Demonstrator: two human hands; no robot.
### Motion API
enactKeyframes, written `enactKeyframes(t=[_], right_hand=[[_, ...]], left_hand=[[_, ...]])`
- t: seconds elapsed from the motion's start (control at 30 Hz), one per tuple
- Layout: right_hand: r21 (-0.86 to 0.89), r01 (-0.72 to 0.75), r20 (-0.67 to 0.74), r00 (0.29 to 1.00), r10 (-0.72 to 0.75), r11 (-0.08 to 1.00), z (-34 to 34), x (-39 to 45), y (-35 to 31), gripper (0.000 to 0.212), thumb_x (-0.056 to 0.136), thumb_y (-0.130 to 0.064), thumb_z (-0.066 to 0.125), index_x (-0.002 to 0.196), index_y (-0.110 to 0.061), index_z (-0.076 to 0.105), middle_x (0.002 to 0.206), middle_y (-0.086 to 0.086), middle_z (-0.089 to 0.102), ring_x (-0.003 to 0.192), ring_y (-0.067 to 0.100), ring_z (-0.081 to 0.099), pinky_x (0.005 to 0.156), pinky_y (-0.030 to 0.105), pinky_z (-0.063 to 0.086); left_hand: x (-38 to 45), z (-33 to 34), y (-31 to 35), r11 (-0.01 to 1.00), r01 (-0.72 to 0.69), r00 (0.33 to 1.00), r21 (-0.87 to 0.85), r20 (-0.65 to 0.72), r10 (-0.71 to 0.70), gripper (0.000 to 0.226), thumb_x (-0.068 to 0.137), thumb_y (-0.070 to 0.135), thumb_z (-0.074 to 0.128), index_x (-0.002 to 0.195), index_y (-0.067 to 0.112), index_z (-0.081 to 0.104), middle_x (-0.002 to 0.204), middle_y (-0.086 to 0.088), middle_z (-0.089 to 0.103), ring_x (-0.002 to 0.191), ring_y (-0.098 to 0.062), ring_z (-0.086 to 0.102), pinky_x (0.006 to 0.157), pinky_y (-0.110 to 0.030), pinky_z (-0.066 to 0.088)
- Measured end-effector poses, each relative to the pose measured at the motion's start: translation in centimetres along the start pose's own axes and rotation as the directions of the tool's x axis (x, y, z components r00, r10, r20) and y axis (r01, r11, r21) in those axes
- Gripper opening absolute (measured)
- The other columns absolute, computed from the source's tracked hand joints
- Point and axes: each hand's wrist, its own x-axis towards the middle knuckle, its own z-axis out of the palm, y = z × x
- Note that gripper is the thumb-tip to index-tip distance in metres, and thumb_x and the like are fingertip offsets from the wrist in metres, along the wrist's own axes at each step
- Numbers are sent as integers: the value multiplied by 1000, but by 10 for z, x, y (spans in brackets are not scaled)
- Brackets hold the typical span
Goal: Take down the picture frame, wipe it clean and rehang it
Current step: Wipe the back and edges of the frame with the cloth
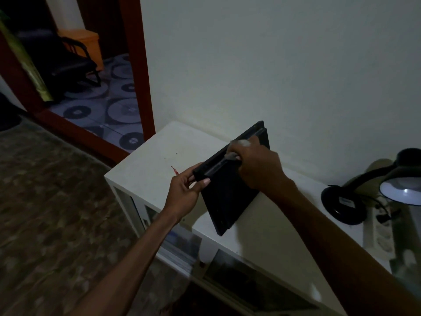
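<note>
We see the left hand [185,192] curled round the near corner of the picture frame [230,190], thumb on top and fingers tucked beneath the edge. The right hand [257,166] is closed over a small pale cloth [239,144], pressing it against the frame's upper edge; only a crumpled grey-white bit of cloth shows past the knuckles. The frame is flat, rectangular, matte black, with a stepped rim along the edge, and we view it edge-on and from behind. It is held tilted above the white desk [157,156], its long axis running from lower left, at the left hand, up toward the wall at upper right. The desk top is smooth, with a small red mark [175,171]. A black gooseneck lamp [385,185] stands at the right, lit.
</note>
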Motion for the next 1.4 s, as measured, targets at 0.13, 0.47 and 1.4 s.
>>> enactKeyframes(t=[0.13,0.47,1.4], right_hand=[[-77,8,-50,999,-12,997,8,-7,-19,35,95,-27,56,131,-27,54,128,14,48,97,27,58,76,31,46],[91,109,26,993,-112,990,-1,-10,-24,37,90,-16,55,124,-31,53,119,7,51,88,19,56,74,35,54],[80,-101,-59,993,106,992,-8,-23,-53,22,90,-21,63,112,-18,61,117,10,58,96,27,61,71,31,45]], left_hand=[[-1,3,4,995,-58,998,81,0,59,45,87,4,70,122,32,63,113,15,70,108,2,63,88,-15,51],[-3,-1,9,986,-92,996,138,-2,93,45,86,6,72,127,22,64,115,10,70,110,0,63,92,-18,51],[0,0,25,913,-226,971,340,3,239,36,85,11,74,118,25,68,102,25,68,103,6,63,75,-3,48]])
